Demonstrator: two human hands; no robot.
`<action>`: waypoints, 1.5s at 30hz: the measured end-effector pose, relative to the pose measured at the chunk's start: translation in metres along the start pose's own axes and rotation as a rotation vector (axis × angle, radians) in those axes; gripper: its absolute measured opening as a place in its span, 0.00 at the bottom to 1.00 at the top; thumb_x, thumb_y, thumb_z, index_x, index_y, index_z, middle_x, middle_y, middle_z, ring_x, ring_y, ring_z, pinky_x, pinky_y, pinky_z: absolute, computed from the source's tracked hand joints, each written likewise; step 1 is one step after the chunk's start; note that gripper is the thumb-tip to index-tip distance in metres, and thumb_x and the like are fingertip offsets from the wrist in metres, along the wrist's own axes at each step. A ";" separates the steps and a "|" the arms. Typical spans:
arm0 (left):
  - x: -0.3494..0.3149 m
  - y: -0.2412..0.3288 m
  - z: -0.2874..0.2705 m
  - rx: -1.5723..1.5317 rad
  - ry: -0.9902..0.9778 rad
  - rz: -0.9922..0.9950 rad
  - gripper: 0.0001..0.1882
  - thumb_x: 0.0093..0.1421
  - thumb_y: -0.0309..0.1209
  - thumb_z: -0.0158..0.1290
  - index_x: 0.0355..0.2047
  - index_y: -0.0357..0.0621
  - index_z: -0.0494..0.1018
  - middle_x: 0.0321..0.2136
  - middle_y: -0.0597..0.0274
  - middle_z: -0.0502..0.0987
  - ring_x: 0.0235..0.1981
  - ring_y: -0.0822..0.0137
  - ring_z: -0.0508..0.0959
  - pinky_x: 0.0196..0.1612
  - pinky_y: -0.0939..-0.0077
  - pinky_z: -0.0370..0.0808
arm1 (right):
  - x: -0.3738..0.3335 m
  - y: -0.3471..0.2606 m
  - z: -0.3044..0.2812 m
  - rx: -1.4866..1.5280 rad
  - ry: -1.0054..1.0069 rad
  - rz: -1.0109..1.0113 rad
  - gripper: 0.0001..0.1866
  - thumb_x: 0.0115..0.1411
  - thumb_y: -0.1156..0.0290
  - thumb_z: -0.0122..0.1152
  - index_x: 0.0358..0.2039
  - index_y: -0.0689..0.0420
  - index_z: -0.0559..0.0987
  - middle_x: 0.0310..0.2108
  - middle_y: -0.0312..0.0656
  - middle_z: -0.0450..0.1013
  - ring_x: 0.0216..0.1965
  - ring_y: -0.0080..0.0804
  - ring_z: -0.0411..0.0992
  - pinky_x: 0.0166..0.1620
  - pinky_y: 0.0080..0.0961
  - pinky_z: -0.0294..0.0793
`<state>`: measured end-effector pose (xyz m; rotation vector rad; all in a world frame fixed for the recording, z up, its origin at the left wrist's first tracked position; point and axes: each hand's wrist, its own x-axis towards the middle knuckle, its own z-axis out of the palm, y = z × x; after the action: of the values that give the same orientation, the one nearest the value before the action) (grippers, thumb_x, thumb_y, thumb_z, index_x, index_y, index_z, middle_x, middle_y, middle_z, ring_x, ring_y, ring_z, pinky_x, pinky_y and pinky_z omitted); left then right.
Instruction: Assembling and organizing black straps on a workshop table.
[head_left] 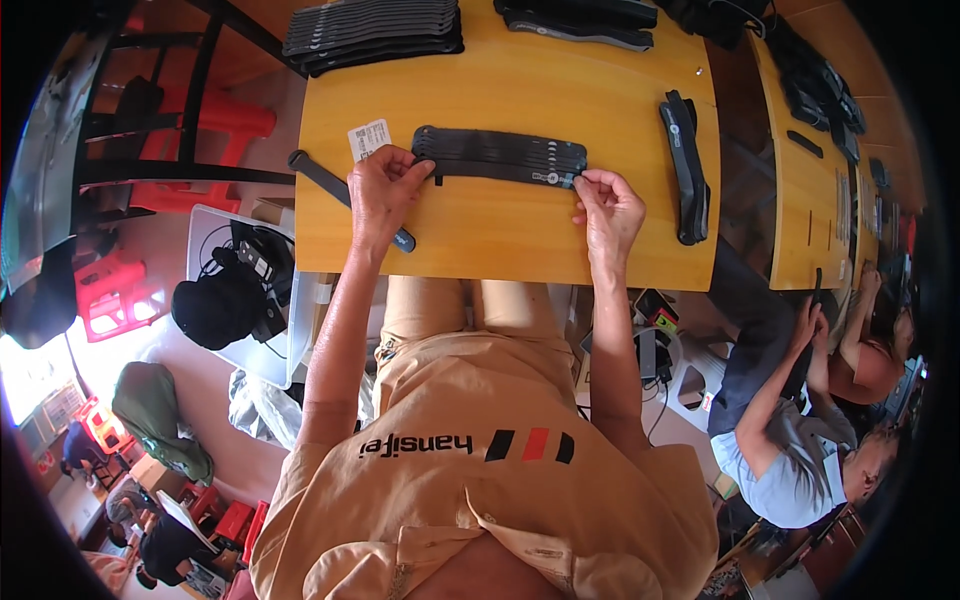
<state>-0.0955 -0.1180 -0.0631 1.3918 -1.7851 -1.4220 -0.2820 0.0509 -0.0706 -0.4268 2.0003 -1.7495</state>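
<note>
A fanned row of dark grey straps lies across the middle of the yellow table, each overlapping the one behind. My left hand pinches the left end of the nearest strap between thumb and fingers. At its other end, by a printed light mark, my right hand has its thumb and fingers closed on the same strap. One single strap lies slanted at the left, passing beneath my left wrist. Behind my left hand is a white printed label, partly covered by the fingers.
Stacked straps sit at the table's far left, with another bundle at the far edge and one at the right. A white bin holding black items stands left of the table. Co-workers sit at a table to the right.
</note>
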 end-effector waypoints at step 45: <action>0.002 0.001 0.000 0.018 0.017 -0.035 0.10 0.48 0.26 0.62 0.24 0.31 0.74 0.16 0.63 0.75 0.14 0.78 0.72 0.18 0.85 0.70 | 0.000 0.001 0.003 -0.054 0.033 0.012 0.03 0.51 0.80 0.62 0.29 0.63 0.78 0.19 0.33 0.71 0.18 0.13 0.65 0.16 0.11 0.68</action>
<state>-0.0966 -0.1200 -0.0627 1.4466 -1.7757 -1.4111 -0.2803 0.0481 -0.0715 -0.4050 2.0726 -1.7097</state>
